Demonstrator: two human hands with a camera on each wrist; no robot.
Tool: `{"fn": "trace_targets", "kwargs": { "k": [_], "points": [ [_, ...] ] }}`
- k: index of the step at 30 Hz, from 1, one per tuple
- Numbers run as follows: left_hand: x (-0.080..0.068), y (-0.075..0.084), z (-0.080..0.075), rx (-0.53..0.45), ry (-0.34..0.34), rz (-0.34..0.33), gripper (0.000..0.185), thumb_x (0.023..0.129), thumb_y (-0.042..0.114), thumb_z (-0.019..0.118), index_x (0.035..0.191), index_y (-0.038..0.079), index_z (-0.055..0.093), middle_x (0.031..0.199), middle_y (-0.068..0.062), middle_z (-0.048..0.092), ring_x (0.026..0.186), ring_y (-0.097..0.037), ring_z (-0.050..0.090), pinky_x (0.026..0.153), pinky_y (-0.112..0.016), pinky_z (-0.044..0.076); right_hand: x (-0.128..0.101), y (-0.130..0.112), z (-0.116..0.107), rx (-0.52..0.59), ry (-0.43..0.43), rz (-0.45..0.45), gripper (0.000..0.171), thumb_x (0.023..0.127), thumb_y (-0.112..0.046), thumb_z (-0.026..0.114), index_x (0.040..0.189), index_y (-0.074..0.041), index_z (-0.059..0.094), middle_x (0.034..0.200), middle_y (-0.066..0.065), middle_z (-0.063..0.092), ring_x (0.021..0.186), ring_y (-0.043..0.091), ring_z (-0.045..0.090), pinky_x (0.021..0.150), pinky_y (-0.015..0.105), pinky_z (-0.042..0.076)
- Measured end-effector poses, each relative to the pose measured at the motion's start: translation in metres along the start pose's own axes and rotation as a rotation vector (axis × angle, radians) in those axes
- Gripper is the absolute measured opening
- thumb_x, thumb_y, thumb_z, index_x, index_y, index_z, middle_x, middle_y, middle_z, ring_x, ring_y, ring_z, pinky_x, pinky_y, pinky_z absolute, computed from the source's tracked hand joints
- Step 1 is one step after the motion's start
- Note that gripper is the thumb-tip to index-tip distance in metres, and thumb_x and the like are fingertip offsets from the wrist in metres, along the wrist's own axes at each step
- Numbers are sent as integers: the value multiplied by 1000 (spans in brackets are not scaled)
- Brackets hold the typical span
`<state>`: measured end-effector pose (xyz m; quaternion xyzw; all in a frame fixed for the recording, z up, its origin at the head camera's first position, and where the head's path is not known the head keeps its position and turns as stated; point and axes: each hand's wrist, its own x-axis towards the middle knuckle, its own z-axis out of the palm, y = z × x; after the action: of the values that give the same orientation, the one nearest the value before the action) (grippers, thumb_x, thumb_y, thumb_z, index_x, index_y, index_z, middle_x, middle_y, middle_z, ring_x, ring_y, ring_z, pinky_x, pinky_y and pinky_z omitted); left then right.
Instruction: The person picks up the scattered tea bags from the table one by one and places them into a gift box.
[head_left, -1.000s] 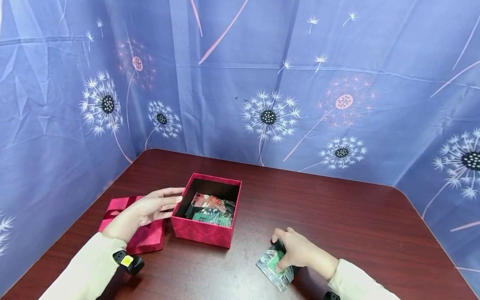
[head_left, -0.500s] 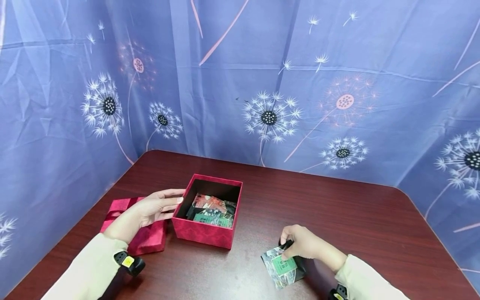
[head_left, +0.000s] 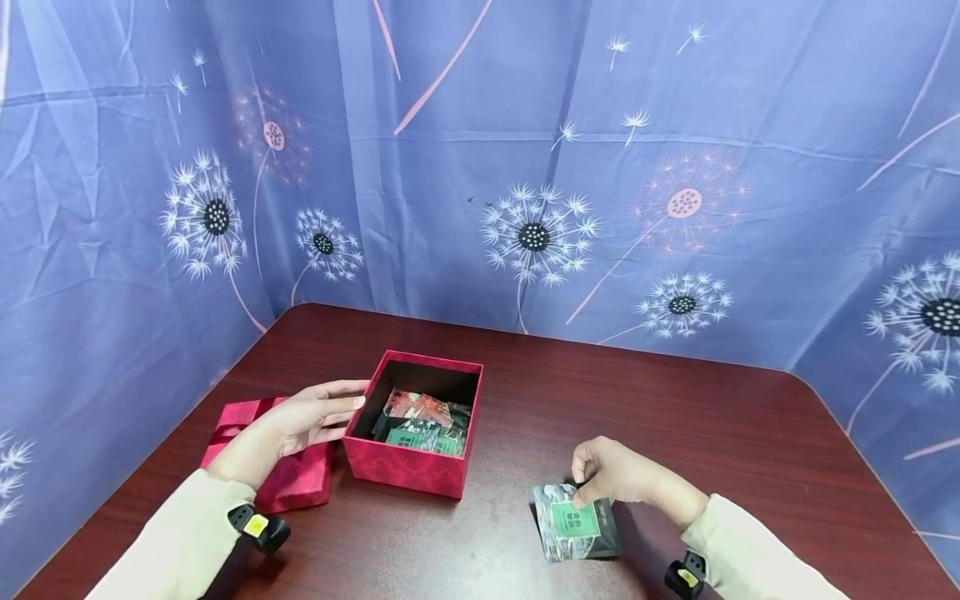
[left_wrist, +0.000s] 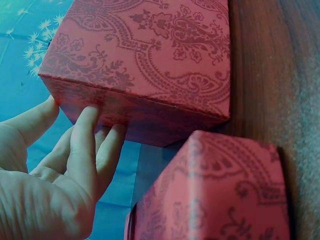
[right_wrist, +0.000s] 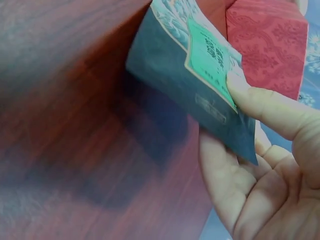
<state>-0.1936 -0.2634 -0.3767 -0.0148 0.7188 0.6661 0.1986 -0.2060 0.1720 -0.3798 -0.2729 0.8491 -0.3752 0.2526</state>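
My right hand (head_left: 626, 477) pinches the top edge of a flat sachet (head_left: 573, 523) between thumb and fingers. The sachet is dark on one side, with a green label over a landscape print; in the right wrist view it is tilted above the table. At the left, my left hand (head_left: 315, 414) touches the side of an open red box (head_left: 405, 463) with extended fingers. Several sachets (head_left: 423, 433), some green-labelled and one reddish, lie inside the box. In the left wrist view, my fingertips rest against the patterned box wall (left_wrist: 150, 45).
A red lid (head_left: 292, 479) with a dark red ribbon lies left of the box, partly under my left forearm. The dark wooden table (head_left: 675, 417) runs back to a blue dandelion-print curtain (head_left: 450, 167).
My right hand has moved slightly right and away from me, turning the sachet so that its label shows more fully. My left hand and the box have stayed put.
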Motion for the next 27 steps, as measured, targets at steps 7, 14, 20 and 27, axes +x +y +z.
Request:
{"fn": "trace_targets", "kwargs": {
  "k": [7, 14, 20, 27],
  "points": [
    [0, 0, 1, 0, -5, 2, 65, 95, 28, 57, 148, 2, 29, 137, -15, 52, 116, -19, 57, 95, -35, 50, -1, -1, -9, 23, 3, 3, 20, 75, 2, 74, 76, -1, 54, 57, -6, 42, 48, 4, 33, 46, 18, 33],
    [0, -1, 1, 0, 1, -1, 65, 95, 28, 57, 148, 2, 29, 139, -17, 50, 116, -21, 56, 96, -36, 49, -1, -2, -12, 62, 33, -3, 18, 77, 0, 74, 80, 2, 56, 61, -5, 47, 49, 3, 34, 45, 18, 32],
    [0, -2, 1, -18, -7, 2, 66, 95, 27, 57, 148, 2, 29, 139, -17, 51, 115, -18, 57, 94, -34, 50, -4, -3, -18, 95, 31, -14, 15, 81, -1, 70, 84, 4, 57, 64, -3, 52, 50, 2, 34, 45, 19, 31],
    [1, -2, 1, -14, -2, 4, 66, 94, 28, 58, 148, 2, 29, 139, -18, 50, 116, -20, 57, 94, -34, 50, -7, -7, -28, 62, 86, -17, 12, 84, -5, 68, 87, 3, 59, 68, -3, 54, 53, 3, 37, 47, 21, 34]
  ]
}}
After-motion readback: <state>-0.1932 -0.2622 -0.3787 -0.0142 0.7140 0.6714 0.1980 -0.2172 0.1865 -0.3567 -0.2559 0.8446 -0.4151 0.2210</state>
